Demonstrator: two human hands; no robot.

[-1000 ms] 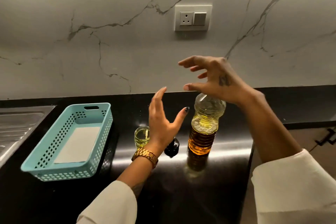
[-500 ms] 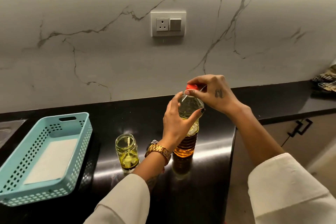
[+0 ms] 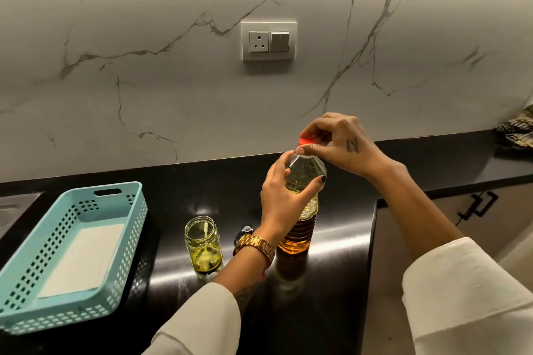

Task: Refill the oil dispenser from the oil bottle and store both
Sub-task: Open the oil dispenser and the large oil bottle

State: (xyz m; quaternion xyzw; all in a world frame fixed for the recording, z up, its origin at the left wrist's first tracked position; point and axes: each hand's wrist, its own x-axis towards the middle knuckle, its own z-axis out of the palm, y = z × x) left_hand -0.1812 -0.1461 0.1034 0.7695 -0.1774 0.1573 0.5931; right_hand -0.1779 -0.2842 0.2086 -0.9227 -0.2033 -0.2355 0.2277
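The black counter (image 3: 331, 291) ran under everything, with the marble wall (image 3: 173, 81) rising behind it and a socket plate (image 3: 268, 41) set in the stone. At my left sat the pale blue basket (image 3: 73, 242), perforated along its sides, a white liner flat in its bottom, well apart from the rest.

The oil bottle (image 3: 300, 228) stood upright near the counter's right edge, amber oil filling its lower part. My left hand (image 3: 284, 204) was wrapped around its shoulder — fingers and thumb curled closed on the clear plastic, a gold watch (image 3: 255, 245) on that wrist. My right hand (image 3: 343, 141) came in from above, its fingertips pinched shut on the red cap (image 3: 306, 141), which sat on the bottle's neck.

Just left of the bottle, with my left wrist between them, stood the oil dispenser (image 3: 203, 245) — a small glass jar, open at the top, a little yellow oil in the bottom and a white tube standing inside. A small dark round piece (image 3: 245, 230) lay on the counter behind my watch; I could not tell what it was.
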